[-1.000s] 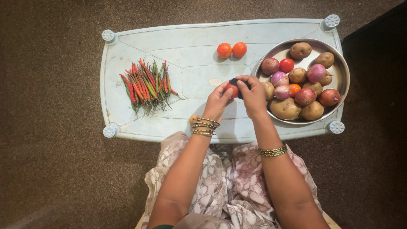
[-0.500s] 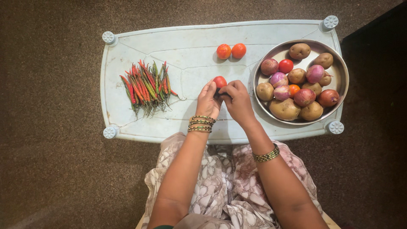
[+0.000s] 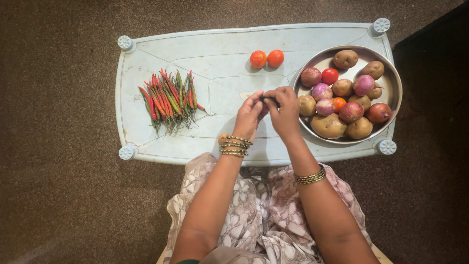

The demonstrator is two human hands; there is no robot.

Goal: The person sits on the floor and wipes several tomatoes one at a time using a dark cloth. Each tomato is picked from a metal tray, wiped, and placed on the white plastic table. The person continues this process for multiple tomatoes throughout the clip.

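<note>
Near the tabletop's [image 3: 146, 49] front edge, left hand [image 3: 250, 115] and right hand [image 3: 284, 111] met, fingertips pinching one small dark object [image 3: 270, 99], mostly hidden. Beyond, at the right edge, a steel bowl [image 3: 396, 78] kept potatoes and onions together; chillies [image 3: 168, 100] lay left; two tomatoes [image 3: 266, 58] farthest.

Hands back beside the steel bowl, tomato out of sight

Half a second ago the left hand [image 3: 250, 116] and right hand [image 3: 283, 111] were further from the steel bowl [image 3: 394, 73], with a red tomato showing at their fingertips. Both hands have since shifted toward the bowl, the right one ending just beside its near rim. The tomato no longer shows; only a small dark thing [image 3: 270, 99] is visible where the fingertips meet.
</note>
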